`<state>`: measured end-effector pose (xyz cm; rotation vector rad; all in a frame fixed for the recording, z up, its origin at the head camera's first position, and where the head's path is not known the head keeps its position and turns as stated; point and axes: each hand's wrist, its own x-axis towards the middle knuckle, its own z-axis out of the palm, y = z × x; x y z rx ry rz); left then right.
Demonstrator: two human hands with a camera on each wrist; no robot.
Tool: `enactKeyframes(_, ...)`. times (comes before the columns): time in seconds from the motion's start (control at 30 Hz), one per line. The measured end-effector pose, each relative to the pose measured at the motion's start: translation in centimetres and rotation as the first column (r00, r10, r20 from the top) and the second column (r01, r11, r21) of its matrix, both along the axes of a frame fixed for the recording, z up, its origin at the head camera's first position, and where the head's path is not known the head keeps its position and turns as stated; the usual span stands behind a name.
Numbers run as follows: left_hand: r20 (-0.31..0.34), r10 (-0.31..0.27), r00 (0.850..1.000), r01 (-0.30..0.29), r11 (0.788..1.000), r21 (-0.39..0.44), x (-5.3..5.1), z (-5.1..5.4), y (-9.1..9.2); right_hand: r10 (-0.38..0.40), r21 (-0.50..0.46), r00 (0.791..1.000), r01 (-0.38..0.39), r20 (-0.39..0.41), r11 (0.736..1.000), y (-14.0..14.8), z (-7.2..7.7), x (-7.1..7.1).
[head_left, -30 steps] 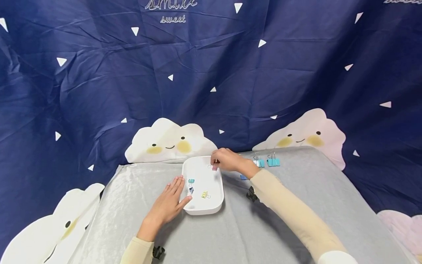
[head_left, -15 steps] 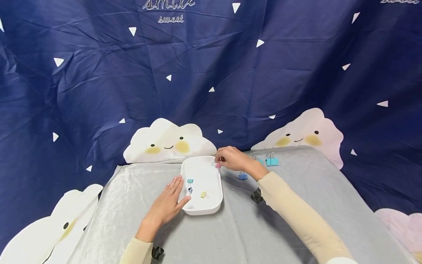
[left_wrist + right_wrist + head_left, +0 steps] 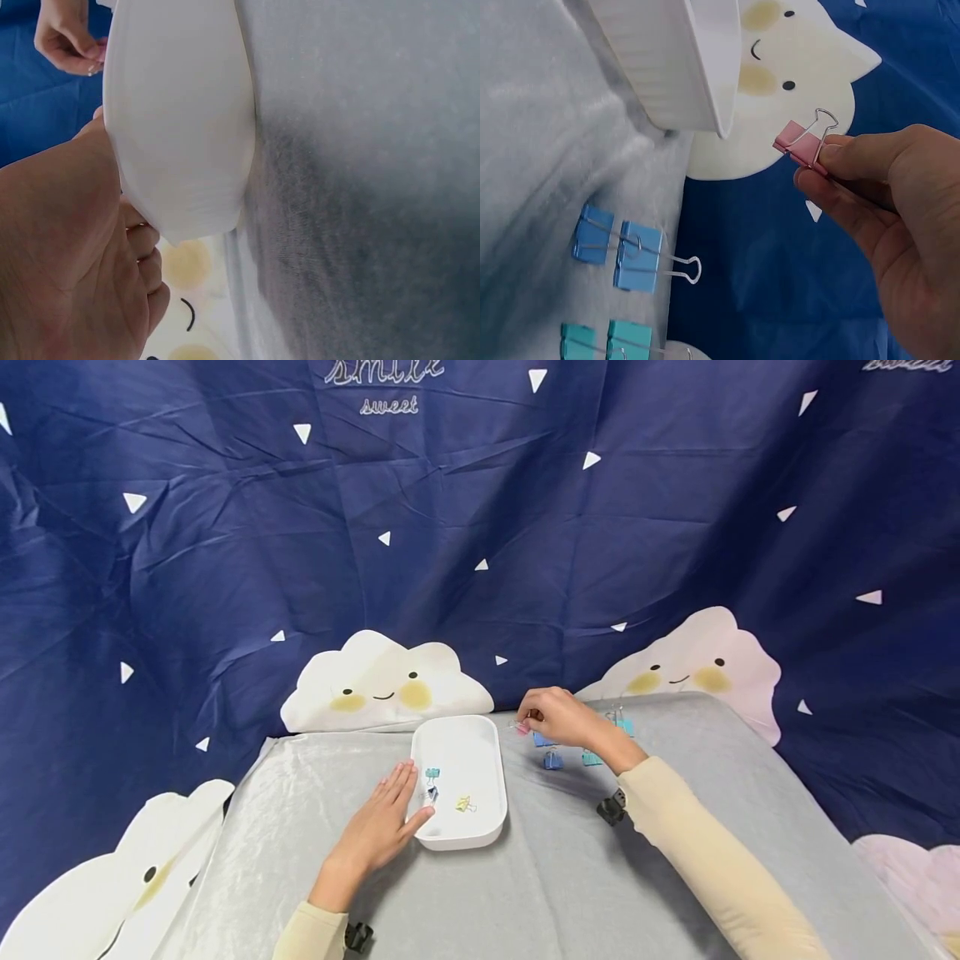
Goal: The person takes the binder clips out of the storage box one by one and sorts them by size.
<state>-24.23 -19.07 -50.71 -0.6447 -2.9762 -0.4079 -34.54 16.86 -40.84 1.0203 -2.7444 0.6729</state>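
A pink binder clip (image 3: 802,142) with silver wire handles is pinched between the thumb and fingers of my right hand (image 3: 562,718), above the table just right of the white tray (image 3: 497,760). My left hand (image 3: 378,818) rests against the tray's left side with its fingers extended. Inside the tray lie a teal binder clip (image 3: 432,772), a dark blue binder clip (image 3: 432,793) and a yellow binder clip (image 3: 465,804). Beneath and beside my right hand stand a smaller blue binder clip (image 3: 594,234) and a larger blue binder clip (image 3: 639,256).
Two teal binder clips, a smaller one (image 3: 577,341) and a larger one (image 3: 630,339), stand beside the blue pair on the grey cloth-covered table (image 3: 540,877). A dark blue curtain (image 3: 450,485) with cloud faces hangs behind the table's back edge.
My right hand has carried the pink binder clip out of the tray and off to the right, uncovering the smaller blue clip and then a teal one. My left hand stays at the tray.
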Motion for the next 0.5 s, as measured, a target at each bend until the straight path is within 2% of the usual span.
enactKeyframes(0.23,0.002,-0.002,1.000,0.002,1.000,0.006,0.1,0.1,0.0,-0.025,-0.047,0.999,0.023,-0.047,0.999,2.1,0.2,0.2)
enactKeyframes(0.5,-0.015,-0.005,1.000,0.005,1.000,0.010,0.1,0.0,0.0,-0.053,-0.053,0.996,0.049,-0.068,0.997,4.1,-0.3,0.6)
